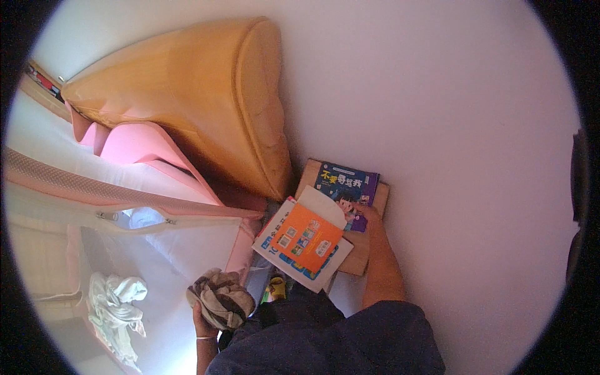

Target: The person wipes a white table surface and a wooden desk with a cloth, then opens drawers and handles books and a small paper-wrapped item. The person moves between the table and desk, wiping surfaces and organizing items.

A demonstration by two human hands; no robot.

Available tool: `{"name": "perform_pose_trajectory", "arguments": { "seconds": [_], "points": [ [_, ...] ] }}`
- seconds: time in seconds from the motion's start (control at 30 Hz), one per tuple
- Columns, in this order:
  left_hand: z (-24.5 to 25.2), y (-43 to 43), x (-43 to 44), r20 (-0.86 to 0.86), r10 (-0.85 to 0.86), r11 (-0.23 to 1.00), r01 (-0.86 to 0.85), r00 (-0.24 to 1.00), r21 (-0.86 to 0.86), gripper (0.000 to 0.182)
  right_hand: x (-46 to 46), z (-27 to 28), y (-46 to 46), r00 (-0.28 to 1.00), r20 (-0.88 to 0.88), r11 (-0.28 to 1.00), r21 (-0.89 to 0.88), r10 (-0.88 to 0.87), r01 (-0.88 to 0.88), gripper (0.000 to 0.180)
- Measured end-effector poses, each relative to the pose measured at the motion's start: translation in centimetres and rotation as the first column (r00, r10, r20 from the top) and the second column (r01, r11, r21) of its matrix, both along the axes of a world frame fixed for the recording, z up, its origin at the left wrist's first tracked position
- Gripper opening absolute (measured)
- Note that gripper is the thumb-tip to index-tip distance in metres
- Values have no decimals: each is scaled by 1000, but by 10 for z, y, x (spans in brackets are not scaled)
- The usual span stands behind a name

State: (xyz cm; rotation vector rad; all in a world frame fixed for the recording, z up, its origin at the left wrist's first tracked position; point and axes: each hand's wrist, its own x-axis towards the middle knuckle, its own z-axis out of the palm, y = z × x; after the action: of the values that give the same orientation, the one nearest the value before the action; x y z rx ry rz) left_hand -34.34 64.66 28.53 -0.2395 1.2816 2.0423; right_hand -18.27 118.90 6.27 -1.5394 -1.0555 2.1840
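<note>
My left hand [202, 320] grips a bundled grey-brown cloth [221, 300] at the lower centre. My right hand [367, 212] touches the dark blue and purple cover of a children's book [349, 190], which lies on a small wooden surface [355, 255]. Whether those fingers grip the book I cannot tell. Beside it, partly overlapping, an orange-backed booklet [309, 236] lies on a larger white book [281, 258], with a curled white page or cover at its upper edge.
A large orange-brown padded headboard [201, 93] leans against the wall [422, 93]. Pink panels [140, 143] sit beside it. Left are a zipped mesh bed net [112, 216] and a crumpled pale cloth [117, 304] inside. A yellow item [277, 287] shows below the books.
</note>
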Motion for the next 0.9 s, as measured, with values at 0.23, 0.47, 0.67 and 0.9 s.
{"name": "perform_pose_trajectory", "arguments": {
  "seconds": [0.23, 0.47, 0.67, 0.9],
  "points": [
    [5, 5, -1, 35, 46, 996, -43, 998, -79, 71, -29, 42, -26, 883, 469, 905, 386, -25, -179, 38],
    [-3, -1, -5, 20, 11, 999, -11, 1000, -43, 70, -31, 75, -18, 798, 602, 488, 694, 10, -529, 29],
    [-10, -7, -9, 57, 23, 999, -21, 998, -37, 68, -22, 199, -24, 720, 685, 237, 722, -109, -651, 32],
    [-27, -23, -16, 77, -2, 1000, 1, 997, 15, 65, -10, 264, -37, 728, 502, 275, 699, 468, -660, 36]
  ]
}}
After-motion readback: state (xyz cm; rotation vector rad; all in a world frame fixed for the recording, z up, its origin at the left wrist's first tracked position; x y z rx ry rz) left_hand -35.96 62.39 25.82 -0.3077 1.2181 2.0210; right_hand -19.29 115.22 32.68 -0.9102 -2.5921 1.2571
